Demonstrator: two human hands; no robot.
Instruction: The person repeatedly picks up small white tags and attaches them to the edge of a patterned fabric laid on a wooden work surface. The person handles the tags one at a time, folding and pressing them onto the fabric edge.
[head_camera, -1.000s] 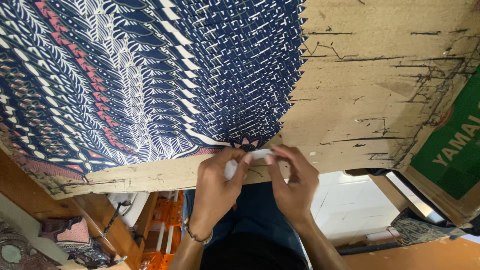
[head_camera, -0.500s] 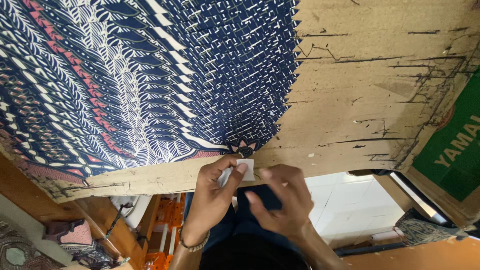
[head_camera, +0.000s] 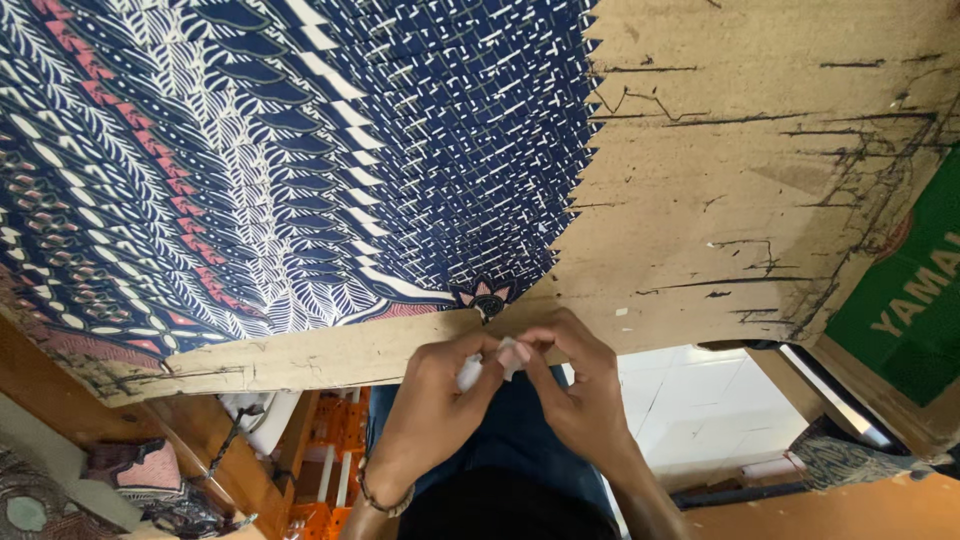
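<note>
I pinch a small white piece (head_camera: 507, 357) between my left hand (head_camera: 432, 410) and right hand (head_camera: 578, 385), together at the cloth (head_camera: 280, 170) edge on the surface (head_camera: 760, 200), for finger control.

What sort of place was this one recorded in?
Probably a small textile or tailoring workshop: a dark blue patterned cloth lies spread over a scored cardboard work surface, and both hands work a small white piece at its edge.

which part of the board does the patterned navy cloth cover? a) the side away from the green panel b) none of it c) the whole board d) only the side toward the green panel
a: the navy patterned cloth covers the part of the scratched brown board away from the green panel; the board beside that panel lies bare.
</note>
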